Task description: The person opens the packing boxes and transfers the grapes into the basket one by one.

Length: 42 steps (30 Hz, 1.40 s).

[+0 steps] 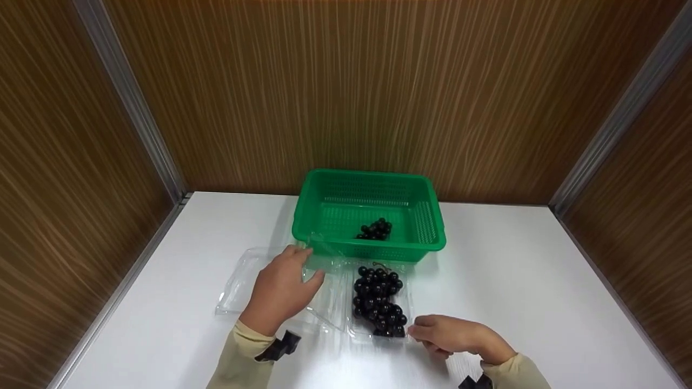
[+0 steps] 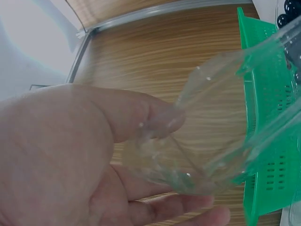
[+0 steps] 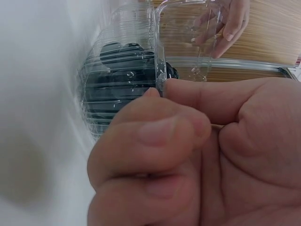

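Observation:
Dark grapes [image 1: 378, 302] fill the base of a clear plastic clamshell box [image 1: 351, 327] in front of the basket. Its see-through lid [image 2: 214, 70] stands raised on the left side. My left hand [image 1: 284, 289] pinches the lid's edge, with the thumb [image 2: 160, 113] on one face and fingers behind the plastic in the left wrist view. At the box's near right corner, my right hand [image 1: 448, 335] pinches the rim between thumb and index finger, its other fingers curled. In the right wrist view, the grapes [image 3: 124, 77] show through the ribbed wall.
A green plastic basket [image 1: 367, 186] stands behind the box, with a smaller bunch of dark grapes [image 1: 377, 229] inside. More clear plastic [image 1: 232, 294] lies on the white table [image 1: 519, 270] left of my left hand. Wood-patterned panels [image 1: 367, 86] enclose the back and sides.

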Motion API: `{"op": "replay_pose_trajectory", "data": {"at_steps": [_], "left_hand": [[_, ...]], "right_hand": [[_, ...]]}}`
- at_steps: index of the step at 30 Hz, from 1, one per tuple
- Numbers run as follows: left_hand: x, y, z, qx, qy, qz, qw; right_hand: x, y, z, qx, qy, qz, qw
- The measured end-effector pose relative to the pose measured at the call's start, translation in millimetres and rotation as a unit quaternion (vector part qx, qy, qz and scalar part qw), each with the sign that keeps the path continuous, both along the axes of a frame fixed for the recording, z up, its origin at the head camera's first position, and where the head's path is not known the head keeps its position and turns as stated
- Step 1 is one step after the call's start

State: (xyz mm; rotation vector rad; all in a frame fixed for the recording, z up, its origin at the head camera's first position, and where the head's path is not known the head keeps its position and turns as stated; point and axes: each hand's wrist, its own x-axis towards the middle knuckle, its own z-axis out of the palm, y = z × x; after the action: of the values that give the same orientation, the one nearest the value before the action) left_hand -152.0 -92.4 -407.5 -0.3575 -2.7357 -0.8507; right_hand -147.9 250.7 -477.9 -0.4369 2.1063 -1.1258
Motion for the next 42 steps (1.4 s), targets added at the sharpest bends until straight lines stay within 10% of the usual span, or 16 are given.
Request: {"op": "replay_pose_trajectory", "data": {"at_steps": [17, 31, 37, 42], "left_hand": [[5.0, -7.3, 0.4, -0.063, -0.082, 0.022, 0.9944], [17.1, 25.2, 1.1, -0.095, 0.04, -0.026, 0.9943], [19.9, 36.1, 2.5, -0.152, 0.115, -0.088, 0.9778], [25.5, 46.8, -1.9, -0.203, 0.099, -0.166, 0.9599]], "right_hand": [[-3.5, 2.9, -0.6, 0.03, 0.025, 0.0, 0.999], [-4.9, 8.1, 3.5, 0.045, 0.073, -0.002, 0.996], [-5.7, 12.1, 9.9, 0.054, 0.104, -0.031, 0.993], [-8.6, 11.7, 16.7, 0.041, 0.157, -0.067, 0.984]]}}
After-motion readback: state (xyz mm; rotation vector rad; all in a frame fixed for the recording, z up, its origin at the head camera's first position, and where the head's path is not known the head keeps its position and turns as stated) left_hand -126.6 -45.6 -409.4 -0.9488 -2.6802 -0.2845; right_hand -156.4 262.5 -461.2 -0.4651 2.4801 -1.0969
